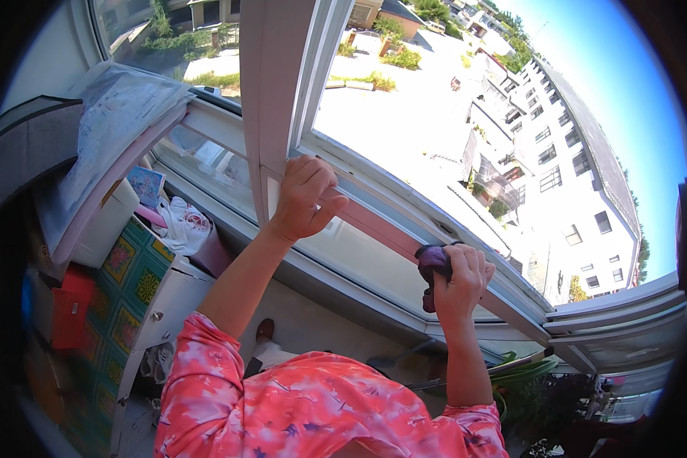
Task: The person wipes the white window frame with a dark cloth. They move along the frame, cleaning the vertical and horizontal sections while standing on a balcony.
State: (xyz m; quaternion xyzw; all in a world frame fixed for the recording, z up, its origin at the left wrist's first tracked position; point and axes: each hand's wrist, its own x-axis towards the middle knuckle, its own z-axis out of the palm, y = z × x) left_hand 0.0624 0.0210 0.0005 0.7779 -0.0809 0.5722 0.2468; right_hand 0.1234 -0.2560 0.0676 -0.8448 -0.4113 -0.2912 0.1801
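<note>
My left hand (pixel 308 197) curls over the lower rail of the white window frame (pixel 372 189), close to the upright post (pixel 277 86). Its thumb points right, along the rail. Farther right on the same rail, my right hand (pixel 460 280) is closed around a bunched purple and black cloth (pixel 434 263). Part of the cloth hangs below the fingers, on the room side. Bright ground and buildings show through the window opening above both hands.
At left stands a cabinet (pixel 149 286) under a green patterned cover, with a red box (pixel 73 309) beside it. A bin (pixel 214 246) holding white cloth stands by the wall. Green leaves (pixel 520 372) and a long handle (pixel 526 360) are low on the right.
</note>
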